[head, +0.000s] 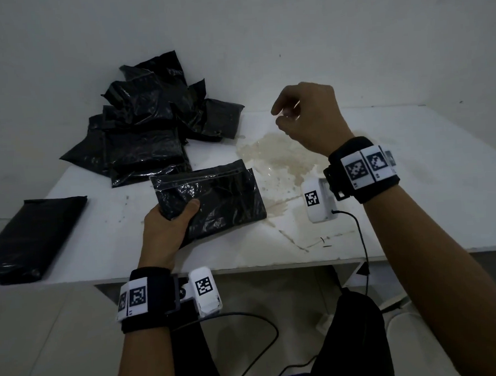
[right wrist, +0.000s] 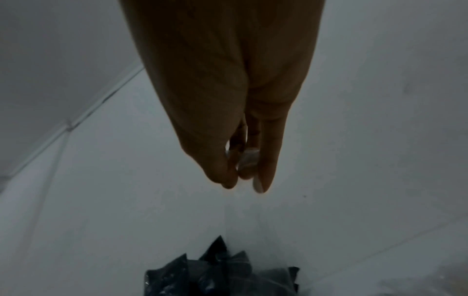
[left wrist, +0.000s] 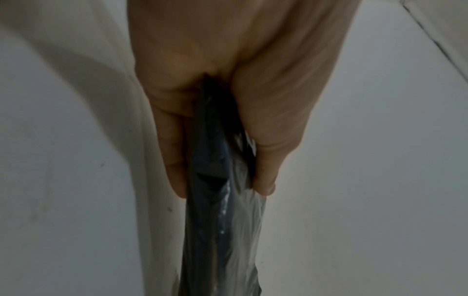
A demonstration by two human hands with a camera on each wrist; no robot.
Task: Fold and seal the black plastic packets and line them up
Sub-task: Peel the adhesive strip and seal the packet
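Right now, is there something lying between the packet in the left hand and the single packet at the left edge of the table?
Nothing visible. Bare white table separates the held packet, gripped by the left hand, from the single packet.

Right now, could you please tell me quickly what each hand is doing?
Left hand: grips the black packet, thumb on top, fingers underneath.
Right hand: raised above the table, fingers pinching a small clear scrap.
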